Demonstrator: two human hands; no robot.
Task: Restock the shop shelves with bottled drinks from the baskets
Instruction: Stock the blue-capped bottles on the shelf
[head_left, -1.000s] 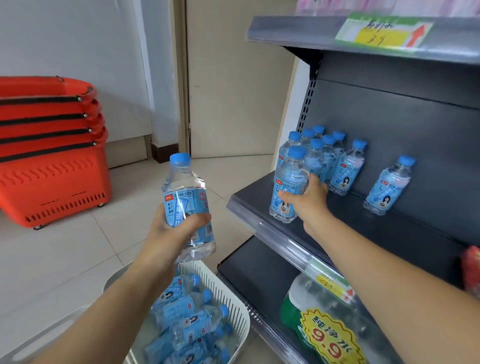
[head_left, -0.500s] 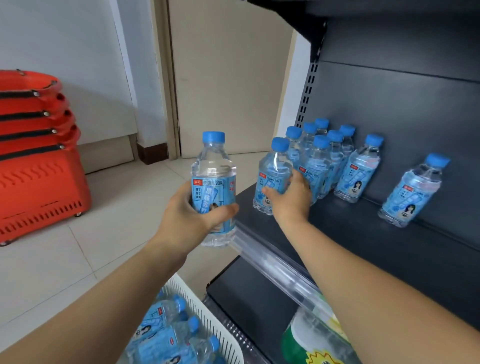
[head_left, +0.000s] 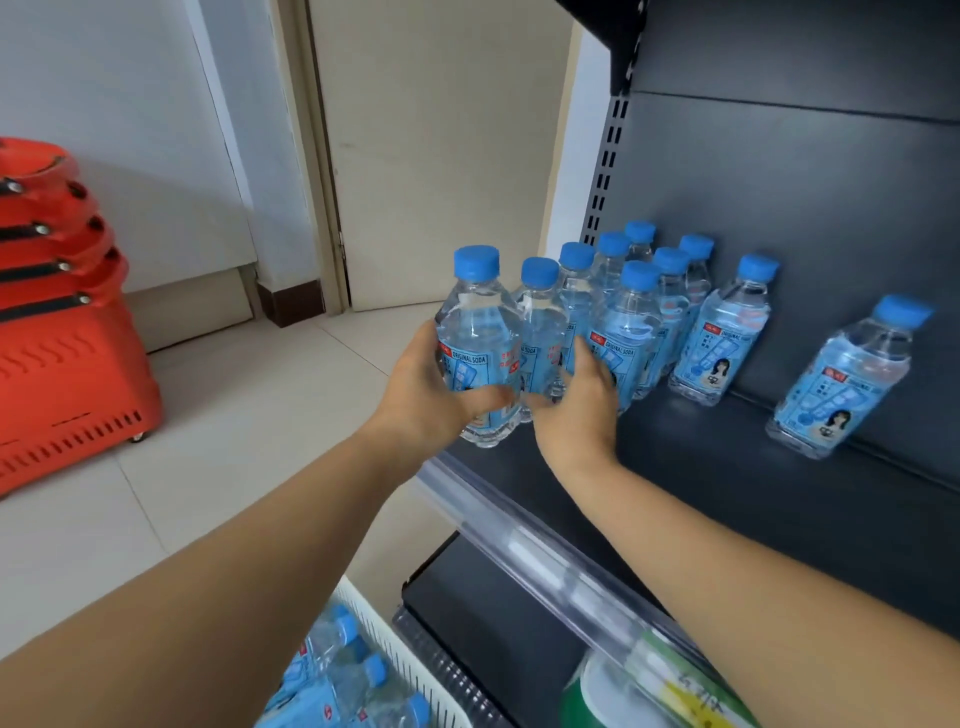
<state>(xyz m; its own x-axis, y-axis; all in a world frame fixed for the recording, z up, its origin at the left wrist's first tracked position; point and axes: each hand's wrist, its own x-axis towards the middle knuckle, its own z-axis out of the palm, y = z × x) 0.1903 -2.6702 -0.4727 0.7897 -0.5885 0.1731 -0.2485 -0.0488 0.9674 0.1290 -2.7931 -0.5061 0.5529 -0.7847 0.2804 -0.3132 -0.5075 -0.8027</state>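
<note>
Head view, single camera.

Left hand (head_left: 431, 400) is wrapped round the lower label of the held bottle (head_left: 480, 332), thumb across the front, cap up. The bottle is upright at the front left corner of the shelf (head_left: 727, 499); whether its base touches the deck I cannot tell. An upright carry suits a straight set-down.

Right hand (head_left: 576, 415), at 3 o'clock of the left, has thumb and fingers round the base of the front bottle (head_left: 543, 322). Judgement: it steadies that bottle so the newcomer can stand at its 9 o'clock without toppling the row.

Cluster (head_left: 641, 306), at 1 o'clock of frame centre, stands packed tight by the shelf's left upright; filling presumably runs from that corner outward.

Near lone bottle (head_left: 722, 338) is just beside the cluster at its 3 o'clock; far lone bottle (head_left: 841, 384) stands well apart, further along the same bearing. Both are upright and will likely need closing up.

White basket (head_left: 395, 649), at 7 o'clock on the floor, has more bottles lying in it; stock remains and much of the shelf is bare, so the task looks far from done.

Red baskets (head_left: 62, 364), at 9 o'clock, are nested and well apart from the work.

Clear price rail (head_left: 519, 545) runs along the shelf's front edge. Risk: a bottle set too near the front could catch on it and tip.
</note>
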